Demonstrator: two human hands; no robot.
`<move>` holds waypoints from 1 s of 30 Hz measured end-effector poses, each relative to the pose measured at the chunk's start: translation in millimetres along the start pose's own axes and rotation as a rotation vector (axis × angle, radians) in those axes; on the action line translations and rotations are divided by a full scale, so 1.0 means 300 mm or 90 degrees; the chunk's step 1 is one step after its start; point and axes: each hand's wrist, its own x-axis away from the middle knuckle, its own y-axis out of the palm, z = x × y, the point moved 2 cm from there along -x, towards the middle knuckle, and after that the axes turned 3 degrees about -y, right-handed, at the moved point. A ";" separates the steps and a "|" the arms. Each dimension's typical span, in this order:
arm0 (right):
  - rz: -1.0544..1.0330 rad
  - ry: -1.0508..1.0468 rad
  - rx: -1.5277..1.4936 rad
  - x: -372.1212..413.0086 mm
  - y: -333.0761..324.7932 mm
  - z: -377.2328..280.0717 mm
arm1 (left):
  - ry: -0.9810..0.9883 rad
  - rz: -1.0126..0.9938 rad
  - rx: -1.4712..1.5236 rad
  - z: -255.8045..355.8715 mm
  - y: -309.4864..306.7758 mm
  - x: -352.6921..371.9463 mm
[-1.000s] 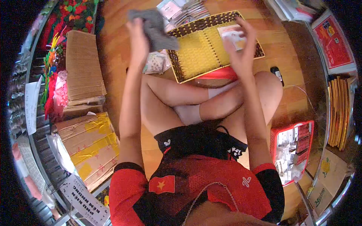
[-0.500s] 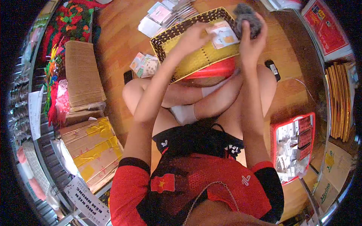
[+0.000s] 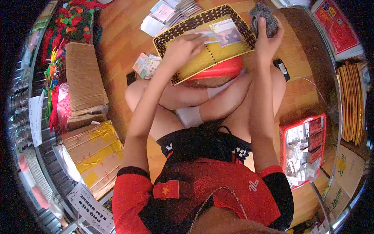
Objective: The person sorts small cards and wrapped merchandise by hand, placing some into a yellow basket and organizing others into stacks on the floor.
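My only camera sits on my head, facing forward and steeply down, close over my crossed legs [image 3: 202, 105], the woven basket [image 3: 212, 58] at the far edge.

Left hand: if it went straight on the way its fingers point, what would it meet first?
Probably the flat packet lying in the yellow basket, just past the left hand; behind it comes the basket's dark rim. Depth is unclear. The right hand grips a grey cloth off that line.
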 end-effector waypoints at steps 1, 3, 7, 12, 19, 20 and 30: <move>-0.005 0.000 -0.001 0.003 0.001 0.001 | -0.040 -0.027 0.004 -0.016 -0.004 0.036; -0.022 0.005 0.015 0.008 0.009 -0.002 | -0.036 -0.083 -0.028 -0.039 -0.012 0.106; -0.111 -0.013 0.082 0.033 0.036 -0.019 | -0.047 -0.027 -0.002 -0.079 0.020 0.178; -0.471 0.013 0.241 0.158 0.147 -0.030 | -0.100 -0.040 -0.038 -0.080 0.017 0.230; -0.938 -0.212 0.465 0.394 0.315 0.128 | -0.221 -0.249 -0.097 -0.038 0.014 0.240; -0.918 -0.224 0.493 0.390 0.329 0.153 | -0.220 -0.224 -0.078 -0.040 0.017 0.243; -0.924 -0.187 0.592 0.324 0.306 0.081 | -0.169 -0.050 -0.100 -0.060 0.095 0.276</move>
